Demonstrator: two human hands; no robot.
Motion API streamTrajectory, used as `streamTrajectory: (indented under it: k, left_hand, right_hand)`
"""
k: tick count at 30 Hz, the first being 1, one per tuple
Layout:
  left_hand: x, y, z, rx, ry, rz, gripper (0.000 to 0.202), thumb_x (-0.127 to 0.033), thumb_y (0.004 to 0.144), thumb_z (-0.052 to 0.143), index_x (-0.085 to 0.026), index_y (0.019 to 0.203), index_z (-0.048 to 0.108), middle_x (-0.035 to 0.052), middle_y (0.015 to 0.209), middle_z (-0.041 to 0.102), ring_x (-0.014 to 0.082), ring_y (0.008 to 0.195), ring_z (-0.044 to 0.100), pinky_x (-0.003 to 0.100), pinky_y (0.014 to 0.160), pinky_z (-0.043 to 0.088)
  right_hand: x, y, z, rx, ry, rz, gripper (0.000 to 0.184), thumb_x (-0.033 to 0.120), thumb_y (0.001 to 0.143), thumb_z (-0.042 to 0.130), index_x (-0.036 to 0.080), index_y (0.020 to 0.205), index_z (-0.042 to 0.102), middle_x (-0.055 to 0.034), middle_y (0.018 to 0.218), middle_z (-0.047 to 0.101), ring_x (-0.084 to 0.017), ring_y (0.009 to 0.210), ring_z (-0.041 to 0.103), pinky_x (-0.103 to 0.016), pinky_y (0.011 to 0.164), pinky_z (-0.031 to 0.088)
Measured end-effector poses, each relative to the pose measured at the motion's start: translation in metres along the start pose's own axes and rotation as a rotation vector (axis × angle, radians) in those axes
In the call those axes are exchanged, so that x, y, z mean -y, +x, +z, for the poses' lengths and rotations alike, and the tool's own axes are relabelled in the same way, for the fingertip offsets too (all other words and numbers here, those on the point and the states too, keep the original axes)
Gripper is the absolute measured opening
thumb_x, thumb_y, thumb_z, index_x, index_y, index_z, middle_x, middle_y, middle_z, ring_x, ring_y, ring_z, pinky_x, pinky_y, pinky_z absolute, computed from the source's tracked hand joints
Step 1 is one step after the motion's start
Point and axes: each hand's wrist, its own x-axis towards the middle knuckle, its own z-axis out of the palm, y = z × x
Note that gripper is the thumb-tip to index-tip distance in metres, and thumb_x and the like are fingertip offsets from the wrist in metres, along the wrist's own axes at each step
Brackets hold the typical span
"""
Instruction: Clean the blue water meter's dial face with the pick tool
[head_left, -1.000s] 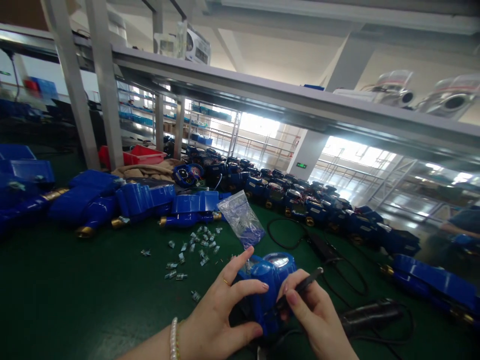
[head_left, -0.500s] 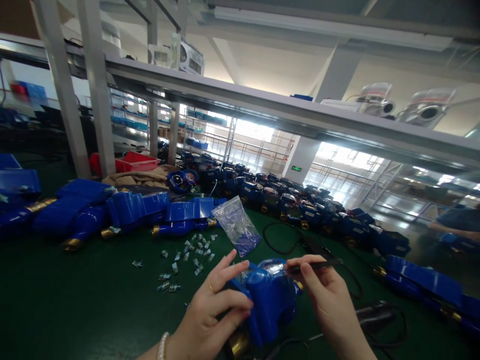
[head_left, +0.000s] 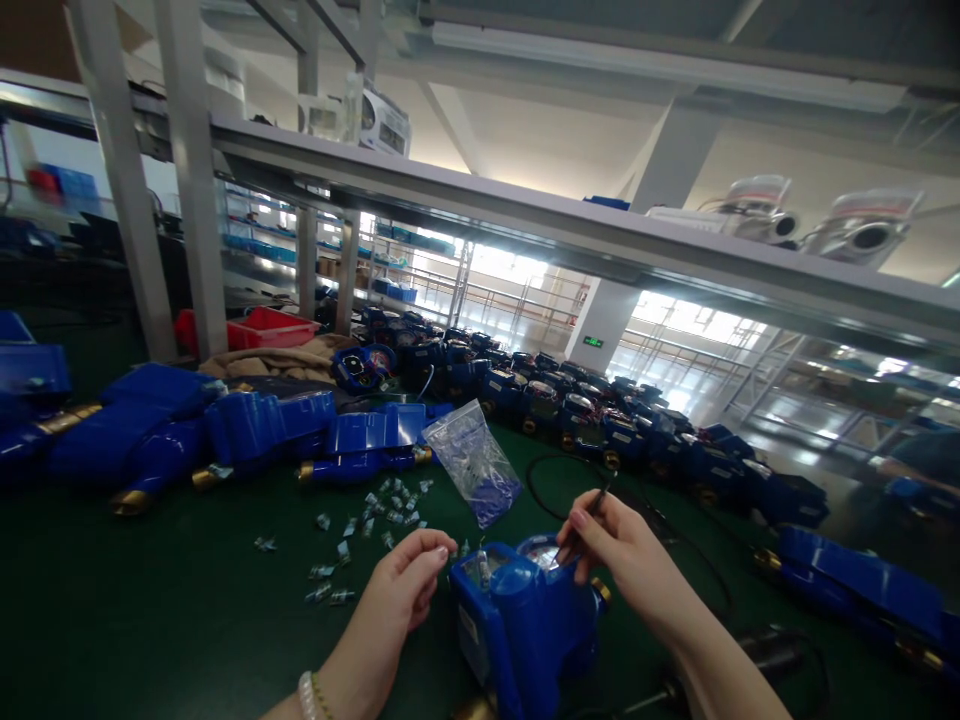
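Standing on the green mat nearest the camera, the blue plastic water meter (head_left: pixel 525 625) sits between both hands. The left hand (head_left: pixel 401 590) hovers beside it, fingers curled loosely together, holding nothing. The right hand (head_left: pixel 626 560) pinches a thin dark tool (head_left: pixel 587 512) against the meter's top. Beyond lie small scattered metal clips (head_left: pixel 367 520), a clear plastic bag (head_left: pixel 472 462), then rows of blue meters (head_left: pixel 600 420).

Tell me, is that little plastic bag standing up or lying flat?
Standing up, tilted. The plastic bag rises from the green table, small bits bunched at its bottom.
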Motion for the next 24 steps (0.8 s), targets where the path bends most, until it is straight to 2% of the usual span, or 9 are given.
streamTrajectory:
  k: [4,6,9,14,21,24]
  left_hand:
    - [-0.002,-0.007,0.002,0.193,0.194,0.106,0.056,-0.058,0.073,0.067,-0.017,0.11,0.061,-0.0037,0.066,0.035,0.0116,0.062,0.036,0.021,0.059,0.029]
    - [0.0,-0.007,0.001,0.241,0.309,0.149,0.063,-0.06,0.073,0.067,-0.02,0.119,0.057,-0.0037,0.069,0.033,0.0126,0.065,0.035,0.023,0.061,0.03]
    - [0.006,-0.006,-0.001,0.249,0.349,0.157,0.069,-0.06,0.07,0.071,-0.023,0.125,0.054,-0.0025,0.071,0.036,0.0144,0.067,0.038,0.024,0.064,0.034]
    - [0.011,-0.005,-0.002,0.267,0.299,0.176,0.06,-0.057,0.07,0.072,-0.023,0.117,0.061,0.0034,0.082,0.051,0.0199,0.076,0.05,0.03,0.074,0.045]
    - [0.005,-0.006,0.0,0.282,0.311,0.159,0.059,-0.058,0.07,0.07,-0.019,0.113,0.062,0.0059,0.086,0.057,0.0223,0.08,0.054,0.032,0.075,0.047]
    - [0.005,-0.006,0.001,0.293,0.302,0.153,0.058,-0.059,0.07,0.071,-0.018,0.111,0.063,0.0066,0.089,0.058,0.0228,0.082,0.054,0.032,0.077,0.047]
  right_hand:
    - [-0.001,0.002,-0.001,0.025,0.005,0.001,0.034,0.049,0.09,0.052,0.016,0.088,0.046,-0.0035,0.078,0.063,-0.013,0.064,0.063,-0.021,0.051,0.05]
    - [-0.001,0.003,-0.002,0.04,0.003,0.003,0.034,0.049,0.09,0.052,0.016,0.088,0.045,-0.0034,0.078,0.063,-0.014,0.065,0.063,-0.021,0.05,0.05]
    - [-0.001,0.005,-0.003,0.063,-0.005,0.006,0.034,0.049,0.09,0.051,0.016,0.088,0.046,-0.0035,0.079,0.063,-0.014,0.065,0.063,-0.021,0.049,0.05]
    - [0.0,0.008,-0.003,0.088,-0.05,0.007,0.034,0.05,0.091,0.05,0.016,0.09,0.047,-0.0034,0.08,0.063,-0.013,0.061,0.062,-0.021,0.049,0.049]
    - [0.011,0.004,-0.006,0.167,-0.066,-0.006,0.033,0.048,0.087,0.058,0.015,0.086,0.05,-0.0038,0.081,0.064,-0.014,0.065,0.062,-0.024,0.054,0.052]
    - [0.006,-0.003,-0.007,0.131,-0.058,-0.029,0.03,0.044,0.088,0.058,0.016,0.087,0.05,-0.0031,0.082,0.063,-0.013,0.064,0.062,-0.025,0.06,0.052]
